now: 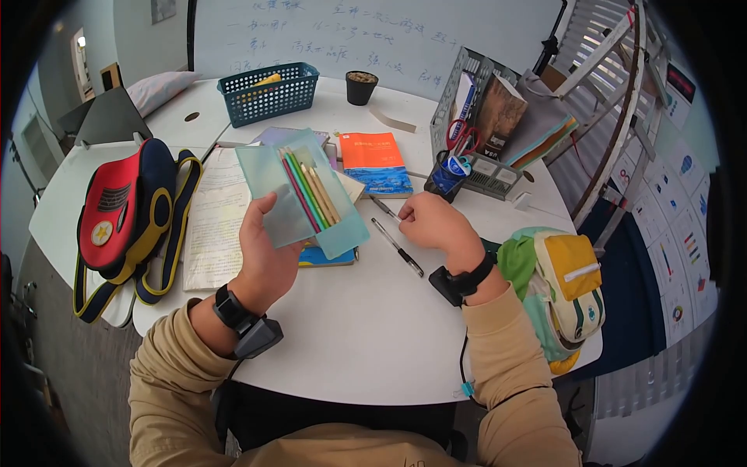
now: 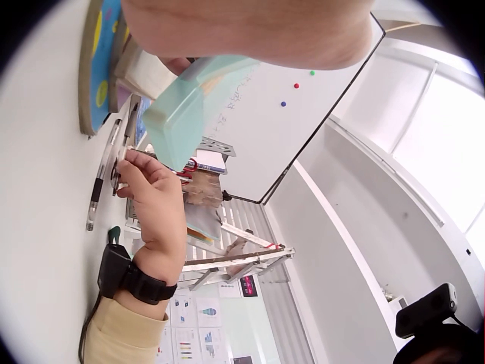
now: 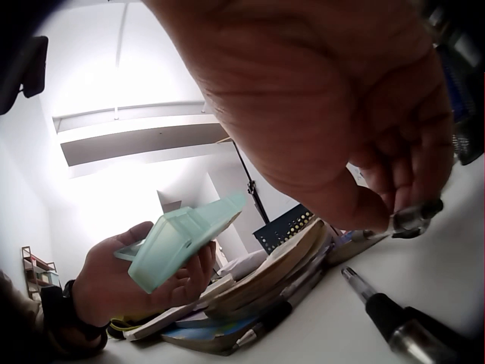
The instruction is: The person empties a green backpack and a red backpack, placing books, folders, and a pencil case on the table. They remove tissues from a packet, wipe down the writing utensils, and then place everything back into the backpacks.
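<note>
My left hand point(image 1: 268, 253) holds a translucent mint-green pencil case point(image 1: 345, 236) over the books, its lid folded open to the left. Inside the case lie several coloured pencils point(image 1: 307, 187), some pink and green, others wood-toned. To the right, my right hand point(image 1: 442, 226) pinches a pen point(image 1: 381, 206) low over the white table. A second pen point(image 1: 398, 249), clear-barrelled with a black grip, lies on the table just in front of that hand. In the right wrist view, the thumb and fingertips meet at the end of the pinched pen point(image 3: 413, 220).
Open notebook pages point(image 1: 210, 226) and an orange-and-blue book point(image 1: 376, 163) lie on the table point(image 1: 350, 327). A red-and-navy bag point(image 1: 117, 210) stands left, a green-and-yellow backpack point(image 1: 556, 288) right. Farther back are a teal basket point(image 1: 268, 97), a small pot point(image 1: 361, 88) and a pen holder point(image 1: 447, 175).
</note>
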